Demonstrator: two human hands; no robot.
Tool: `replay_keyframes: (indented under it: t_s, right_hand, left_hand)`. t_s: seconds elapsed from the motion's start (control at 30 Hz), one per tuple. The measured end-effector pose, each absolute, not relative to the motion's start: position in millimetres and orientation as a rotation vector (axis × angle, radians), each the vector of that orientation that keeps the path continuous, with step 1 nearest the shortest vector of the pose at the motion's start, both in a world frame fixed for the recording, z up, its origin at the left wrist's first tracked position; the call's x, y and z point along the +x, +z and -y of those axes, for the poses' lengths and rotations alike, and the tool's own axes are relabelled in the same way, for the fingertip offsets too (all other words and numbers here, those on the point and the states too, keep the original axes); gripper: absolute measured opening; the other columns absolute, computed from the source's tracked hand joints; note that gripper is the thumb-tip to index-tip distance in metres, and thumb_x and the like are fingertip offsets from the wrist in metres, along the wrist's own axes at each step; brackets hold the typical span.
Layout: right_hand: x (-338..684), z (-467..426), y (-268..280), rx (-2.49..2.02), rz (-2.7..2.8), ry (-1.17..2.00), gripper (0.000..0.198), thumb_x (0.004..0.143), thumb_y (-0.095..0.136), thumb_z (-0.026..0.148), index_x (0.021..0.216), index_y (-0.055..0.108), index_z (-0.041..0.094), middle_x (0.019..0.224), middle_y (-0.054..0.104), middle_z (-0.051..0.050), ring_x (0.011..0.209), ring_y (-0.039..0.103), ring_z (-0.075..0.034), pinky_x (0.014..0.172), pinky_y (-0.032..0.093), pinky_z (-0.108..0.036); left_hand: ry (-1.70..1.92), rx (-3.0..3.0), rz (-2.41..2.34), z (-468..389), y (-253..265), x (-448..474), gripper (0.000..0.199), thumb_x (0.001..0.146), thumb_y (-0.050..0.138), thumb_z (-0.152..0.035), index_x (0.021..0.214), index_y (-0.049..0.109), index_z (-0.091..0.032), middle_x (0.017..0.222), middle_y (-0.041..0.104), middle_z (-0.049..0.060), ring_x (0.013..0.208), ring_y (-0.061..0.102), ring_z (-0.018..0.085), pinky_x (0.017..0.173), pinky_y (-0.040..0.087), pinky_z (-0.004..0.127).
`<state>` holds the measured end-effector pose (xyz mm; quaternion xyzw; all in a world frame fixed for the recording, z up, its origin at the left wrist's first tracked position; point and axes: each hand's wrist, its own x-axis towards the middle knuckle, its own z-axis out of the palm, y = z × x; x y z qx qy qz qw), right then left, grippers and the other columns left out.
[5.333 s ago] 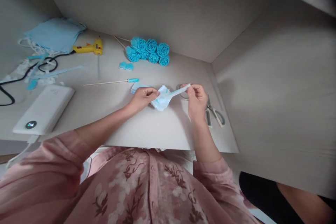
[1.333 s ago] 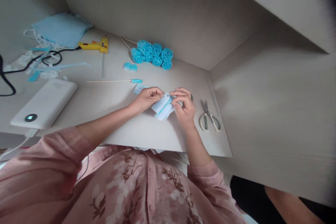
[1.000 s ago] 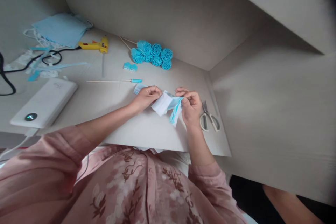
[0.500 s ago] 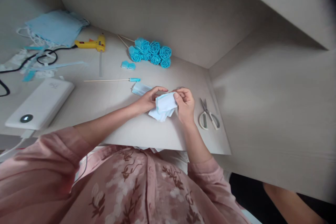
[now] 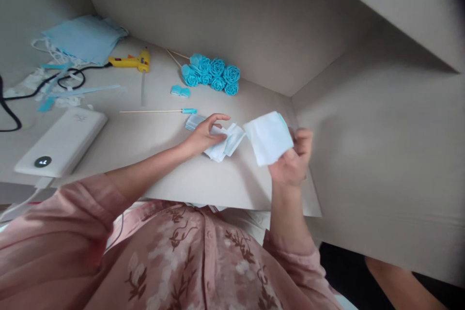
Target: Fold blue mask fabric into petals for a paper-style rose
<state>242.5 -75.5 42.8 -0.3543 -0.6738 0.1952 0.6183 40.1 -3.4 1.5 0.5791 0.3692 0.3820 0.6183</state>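
Observation:
My right hand (image 5: 290, 162) holds up a square white piece of mask fabric (image 5: 269, 138) with a pale blue edge, gripped at its lower right corner. Over the table, my left hand (image 5: 203, 136) pinches several smaller white and pale blue fabric pieces (image 5: 232, 140) under its thumb, its index finger stretched above them. A folded stack of pale blue pieces (image 5: 193, 121) lies just behind that hand. Beyond it rests a thin stick (image 5: 152, 111) with a blue wrapped tip. The scissors are hidden behind my right hand.
Blue fabric roses (image 5: 217, 75) on sticks lie at the back, near small blue cut pieces (image 5: 180, 91). To the left are a yellow glue gun (image 5: 131, 62) with its cord, a pile of face masks (image 5: 85, 38), scraps and a white power bank (image 5: 63, 143). Walls border the table.
My right hand has moved right and up, drawing one square piece away from the others. My left hand keeps the remaining pieces in nearly the same place.

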Motion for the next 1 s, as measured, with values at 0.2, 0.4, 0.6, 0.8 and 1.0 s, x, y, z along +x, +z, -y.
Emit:
replay_keyframes:
  t_s: [0.2, 0.4, 0.6, 0.8, 1.0]
  right_hand:
    - [246.2, 100.2, 72.8, -0.814, 1.85, 0.717, 0.029, 0.091, 0.062, 0.037, 0.119, 0.056, 0.035, 0.08, 0.062, 0.002, 0.069, 0.064, -0.016, 0.074, 0.059, -0.04]
    - [232.3, 83.2, 64.3, -1.285, 2.05, 0.492, 0.031, 0.091, 0.062, 0.023, 0.121, 0.062, 0.028, 0.097, 0.07, -0.001, 0.087, 0.066, -0.014, 0.084, 0.055, -0.031]
    - [233.3, 66.8, 53.2, -1.345, 2.008, 0.3, 0.044, 0.088, 0.066, 0.022, 0.131, 0.059, 0.03, 0.103, 0.072, 0.0, 0.084, 0.066, -0.014, 0.085, 0.055, -0.032]
    - [237.8, 62.3, 49.1, -1.375, 1.919, 0.391, 0.066, 0.086, 0.068, 0.027, 0.147, 0.044, 0.033, 0.114, 0.071, -0.003, 0.081, 0.066, -0.014, 0.09, 0.054, -0.034]
    - [238.4, 60.0, 49.3, -1.417, 1.885, 0.566, 0.058, 0.086, 0.066, 0.027, 0.143, 0.052, 0.03, 0.109, 0.072, -0.004, 0.088, 0.067, -0.017, 0.091, 0.053, -0.035]
  left_hand:
    - [0.955, 1.44, -0.844, 4.6, -1.2, 37.8, 0.057, 0.075, 0.068, -0.024, 0.13, 0.054, -0.022, 0.108, 0.059, 0.005, 0.11, 0.055, 0.02, 0.074, 0.046, 0.023]
    - [1.004, 1.646, -0.831, 6.7, -2.8, 38.4, 0.059, 0.077, 0.063, -0.021, 0.135, 0.052, -0.021, 0.102, 0.063, 0.004, 0.098, 0.061, 0.018, 0.085, 0.045, 0.027]
    - [0.999, 1.717, -0.815, 11.0, 2.1, 38.9, 0.061, 0.077, 0.06, -0.016, 0.138, 0.052, -0.02, 0.101, 0.067, 0.004, 0.098, 0.064, 0.018, 0.087, 0.047, 0.027]
    - [1.021, 1.757, -0.777, 12.5, 1.7, 38.0, 0.06, 0.079, 0.059, -0.015, 0.139, 0.05, -0.019, 0.099, 0.07, 0.004, 0.096, 0.066, 0.017, 0.088, 0.048, 0.027]
    - [1.039, 1.815, -0.753, 13.2, -0.3, 37.8, 0.059, 0.08, 0.056, -0.013, 0.138, 0.05, -0.019, 0.1, 0.071, 0.004, 0.095, 0.067, 0.016, 0.088, 0.049, 0.027]
